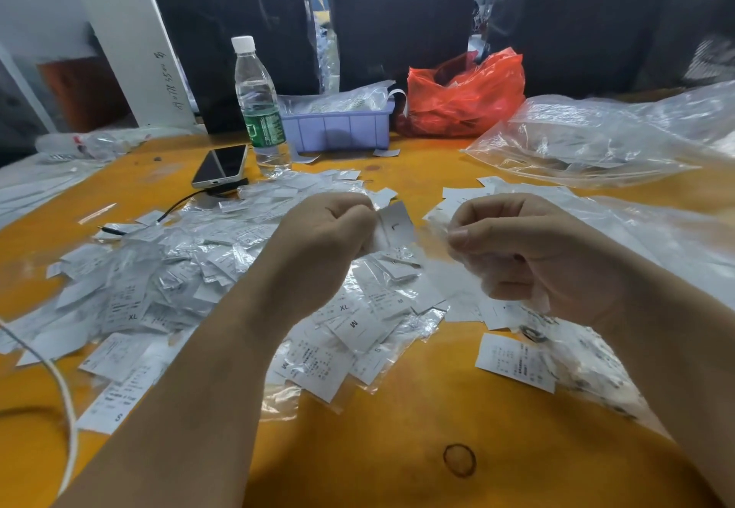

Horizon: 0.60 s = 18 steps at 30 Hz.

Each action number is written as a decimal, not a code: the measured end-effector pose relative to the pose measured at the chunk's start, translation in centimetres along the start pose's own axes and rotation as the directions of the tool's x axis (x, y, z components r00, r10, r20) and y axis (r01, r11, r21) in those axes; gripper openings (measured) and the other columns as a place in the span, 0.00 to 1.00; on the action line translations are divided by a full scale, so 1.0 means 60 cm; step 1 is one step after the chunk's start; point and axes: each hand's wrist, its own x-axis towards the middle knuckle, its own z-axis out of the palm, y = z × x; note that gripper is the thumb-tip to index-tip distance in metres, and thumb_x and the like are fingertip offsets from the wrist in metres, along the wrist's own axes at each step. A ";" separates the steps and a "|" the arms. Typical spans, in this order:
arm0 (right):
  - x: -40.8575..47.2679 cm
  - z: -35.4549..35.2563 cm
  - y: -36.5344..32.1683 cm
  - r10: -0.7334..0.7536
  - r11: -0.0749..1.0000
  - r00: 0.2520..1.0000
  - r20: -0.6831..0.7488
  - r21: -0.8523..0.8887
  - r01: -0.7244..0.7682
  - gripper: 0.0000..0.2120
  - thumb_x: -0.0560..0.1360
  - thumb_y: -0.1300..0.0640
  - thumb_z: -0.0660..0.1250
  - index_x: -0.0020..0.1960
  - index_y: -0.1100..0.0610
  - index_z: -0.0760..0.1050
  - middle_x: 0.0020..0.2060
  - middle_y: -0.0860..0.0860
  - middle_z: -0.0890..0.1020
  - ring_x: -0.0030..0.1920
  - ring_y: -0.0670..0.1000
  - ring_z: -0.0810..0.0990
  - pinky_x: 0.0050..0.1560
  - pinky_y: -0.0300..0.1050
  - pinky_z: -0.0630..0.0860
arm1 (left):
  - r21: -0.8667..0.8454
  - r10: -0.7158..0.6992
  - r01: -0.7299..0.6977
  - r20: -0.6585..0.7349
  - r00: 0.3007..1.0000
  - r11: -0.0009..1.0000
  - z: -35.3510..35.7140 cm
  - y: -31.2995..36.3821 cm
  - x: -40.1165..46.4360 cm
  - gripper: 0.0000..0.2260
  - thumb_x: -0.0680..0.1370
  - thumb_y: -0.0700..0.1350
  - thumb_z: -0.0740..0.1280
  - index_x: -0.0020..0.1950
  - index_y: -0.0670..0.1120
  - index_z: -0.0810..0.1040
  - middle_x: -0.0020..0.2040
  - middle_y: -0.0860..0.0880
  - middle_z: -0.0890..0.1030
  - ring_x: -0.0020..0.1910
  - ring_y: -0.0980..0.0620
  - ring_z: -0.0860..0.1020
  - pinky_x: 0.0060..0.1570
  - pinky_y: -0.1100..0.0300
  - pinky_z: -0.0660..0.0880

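Left hand (330,229) clenched on white L tag (397,223), which is held above the heap and half hidden by fingers. Right hand (525,245) curled, pinching clear sleeve (457,259), edges hard to see. Tag heap (191,269): uncountable. One bottle (260,109), one phone (220,165), one lilac tray (338,129), one red bag (465,98).

light: bright, from overhead | glare: clear plastic bags (596,137) | edges: wide-angle bending | backdrop: dim, soft
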 end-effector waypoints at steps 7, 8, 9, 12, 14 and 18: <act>-0.004 -0.003 -0.004 0.062 0.997 0.993 0.098 -0.054 -0.057 0.08 0.68 0.61 0.68 0.31 0.57 0.74 0.30 0.56 0.57 0.23 0.44 0.55 0.22 0.32 0.57 | 0.047 0.073 -0.073 0.014 0.997 0.996 0.006 0.002 -0.005 0.14 0.70 0.47 0.57 0.32 0.37 0.65 0.27 0.50 0.64 0.28 0.53 0.62 0.27 0.60 0.58; -0.004 -0.003 -0.004 0.070 0.996 0.992 0.104 -0.060 -0.064 0.07 0.68 0.61 0.68 0.31 0.58 0.74 0.30 0.55 0.57 0.23 0.44 0.55 0.22 0.32 0.57 | 0.050 0.074 -0.074 0.004 0.997 0.996 0.006 0.002 -0.005 0.14 0.70 0.46 0.57 0.32 0.37 0.65 0.26 0.51 0.63 0.28 0.53 0.62 0.27 0.59 0.58; -0.004 -0.004 -0.004 0.078 0.995 0.991 0.110 -0.063 -0.071 0.08 0.68 0.61 0.68 0.32 0.58 0.74 0.29 0.55 0.58 0.23 0.44 0.56 0.22 0.32 0.58 | 0.052 0.074 -0.074 -0.009 0.997 0.996 0.007 0.002 -0.005 0.13 0.71 0.46 0.58 0.32 0.37 0.64 0.26 0.51 0.63 0.28 0.53 0.61 0.27 0.58 0.58; -0.004 -0.005 -0.004 0.088 0.994 0.988 0.123 -0.067 -0.081 0.08 0.68 0.61 0.69 0.31 0.58 0.74 0.29 0.53 0.59 0.23 0.44 0.56 0.22 0.32 0.58 | 0.047 0.082 -0.080 -0.051 0.995 0.996 0.009 0.003 -0.005 0.13 0.71 0.45 0.58 0.32 0.37 0.64 0.26 0.52 0.62 0.27 0.54 0.60 0.26 0.58 0.57; -0.005 -0.004 -0.005 0.090 0.994 0.985 0.149 -0.071 -0.080 0.08 0.66 0.59 0.71 0.31 0.57 0.74 0.28 0.53 0.60 0.23 0.44 0.55 0.22 0.32 0.57 | 0.037 0.087 -0.085 -0.062 0.994 0.996 0.010 0.003 -0.005 0.13 0.71 0.45 0.57 0.32 0.37 0.64 0.25 0.53 0.62 0.27 0.55 0.60 0.25 0.61 0.57; -0.005 -0.001 -0.004 0.096 0.993 0.986 0.139 -0.082 -0.085 0.08 0.68 0.61 0.69 0.31 0.57 0.74 0.27 0.52 0.61 0.23 0.45 0.55 0.22 0.33 0.57 | 0.017 0.086 -0.086 -0.033 0.996 0.996 0.014 0.003 -0.007 0.14 0.71 0.46 0.57 0.34 0.35 0.65 0.28 0.49 0.62 0.28 0.54 0.60 0.27 0.59 0.57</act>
